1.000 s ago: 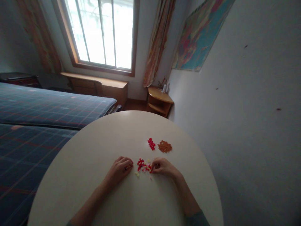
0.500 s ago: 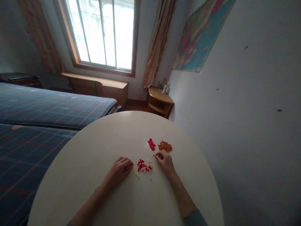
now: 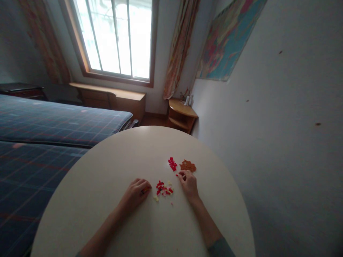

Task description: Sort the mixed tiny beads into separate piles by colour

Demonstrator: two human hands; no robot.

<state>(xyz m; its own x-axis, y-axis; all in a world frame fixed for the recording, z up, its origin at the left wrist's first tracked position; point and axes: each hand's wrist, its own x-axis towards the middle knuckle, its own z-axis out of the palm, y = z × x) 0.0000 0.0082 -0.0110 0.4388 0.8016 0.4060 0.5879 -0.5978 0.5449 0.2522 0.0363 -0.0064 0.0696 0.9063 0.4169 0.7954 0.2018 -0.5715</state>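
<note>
A person's bare right hand (image 3: pixel 189 184) pinches a small, bright red piece (image 3: pixel 177 175) in its fingertips over a round, cream-coloured table (image 3: pixel 134 150). Just beyond the grip lies a loose cluster of small red pieces (image 3: pixel 172 164); beyond and right of it, a pile of small orange-brown pieces (image 3: pixel 188 165). Left of the grip and nearer the person is a mixed heap of small red, pink and pale yellow pieces (image 3: pixel 164 189). The left hand (image 3: pixel 138 188) rests curled beside that heap; whether it grips anything cannot be told.

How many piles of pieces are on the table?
3: a red pile, a brown pile right of it, and a mixed pile between the left hand and right hand, which may hide more.
</note>
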